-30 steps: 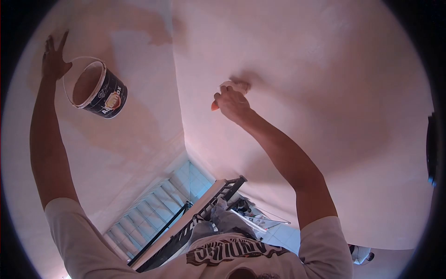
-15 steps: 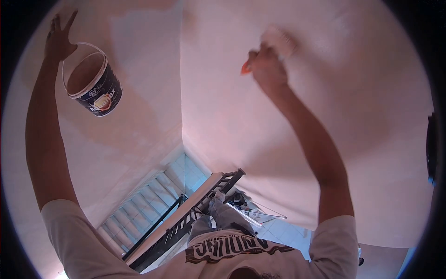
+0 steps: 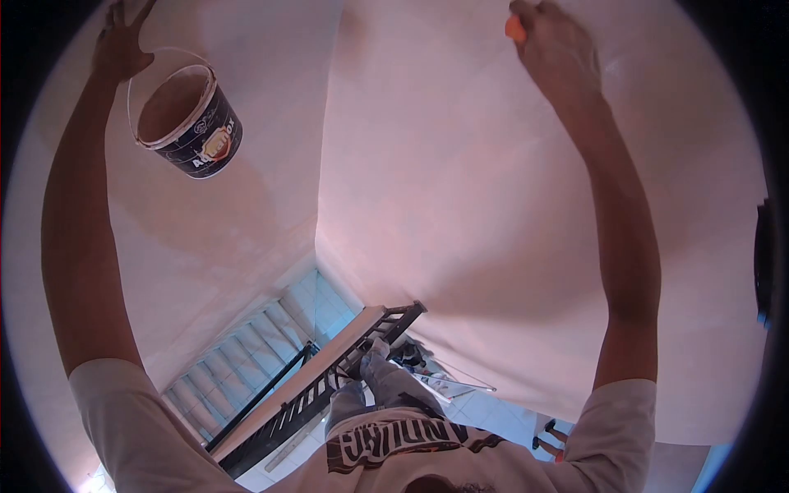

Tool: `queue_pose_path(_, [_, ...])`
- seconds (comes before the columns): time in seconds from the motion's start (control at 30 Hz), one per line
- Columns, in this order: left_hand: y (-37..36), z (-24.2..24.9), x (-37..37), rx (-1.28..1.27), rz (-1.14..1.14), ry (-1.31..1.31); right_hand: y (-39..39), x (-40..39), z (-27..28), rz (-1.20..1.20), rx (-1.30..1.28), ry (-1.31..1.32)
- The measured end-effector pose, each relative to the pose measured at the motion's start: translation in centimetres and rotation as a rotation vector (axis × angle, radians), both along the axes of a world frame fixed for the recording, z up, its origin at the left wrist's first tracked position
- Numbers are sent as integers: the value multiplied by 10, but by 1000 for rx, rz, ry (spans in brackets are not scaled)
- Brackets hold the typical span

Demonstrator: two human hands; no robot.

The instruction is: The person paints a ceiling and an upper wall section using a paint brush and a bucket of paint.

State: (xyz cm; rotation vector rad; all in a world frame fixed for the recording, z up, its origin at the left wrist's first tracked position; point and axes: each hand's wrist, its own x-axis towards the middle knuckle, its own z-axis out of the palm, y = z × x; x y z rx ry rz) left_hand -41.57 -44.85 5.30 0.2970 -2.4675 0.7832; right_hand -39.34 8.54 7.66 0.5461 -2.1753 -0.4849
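Note:
High at the upper left, my left hand (image 3: 122, 49) rests against the wall with its fingers spread. The white wire handle of a dark paint bucket (image 3: 220, 135) hangs at its thumb, so the hand carries the bucket's weight. The bucket is tilted, its opening facing me, with pinkish smears inside. My right hand (image 3: 563, 57) is at the top edge of the view, closed around the orange handle of a brush (image 3: 515, 29). The brush's head is out of sight now. That hand is close to the pinkish right wall (image 3: 460, 164), which has uneven, damp-looking patches.
A vertical wall corner (image 3: 325, 164) runs between my arms. Below are a black metal railing or ladder-like frame (image 3: 403, 320), a staircase (image 3: 238, 353) and pale floor tiles (image 3: 485, 423). Another person's feet (image 3: 555, 440) show at the lower right. A dark object (image 3: 764, 263) is at the right edge.
My right hand has moved up and to the right with the brush, whose pale head has left view. My left hand and the bucket appear slightly higher and further right.

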Motion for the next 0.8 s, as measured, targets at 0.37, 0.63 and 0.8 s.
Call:
queue_pose_path(0.37, [25, -5, -37, -7, -26, -25, -12, -78, -251, 101, 5, -619])
queue_pose_path(0.63, [26, -4, -36, 5, -6, -27, -1, -109, -19, 41, -50, -111])
queue_pose_path(0.8, [16, 0, -18, 13, -8, -17, -22, -91, -33, -60, 298, 212])
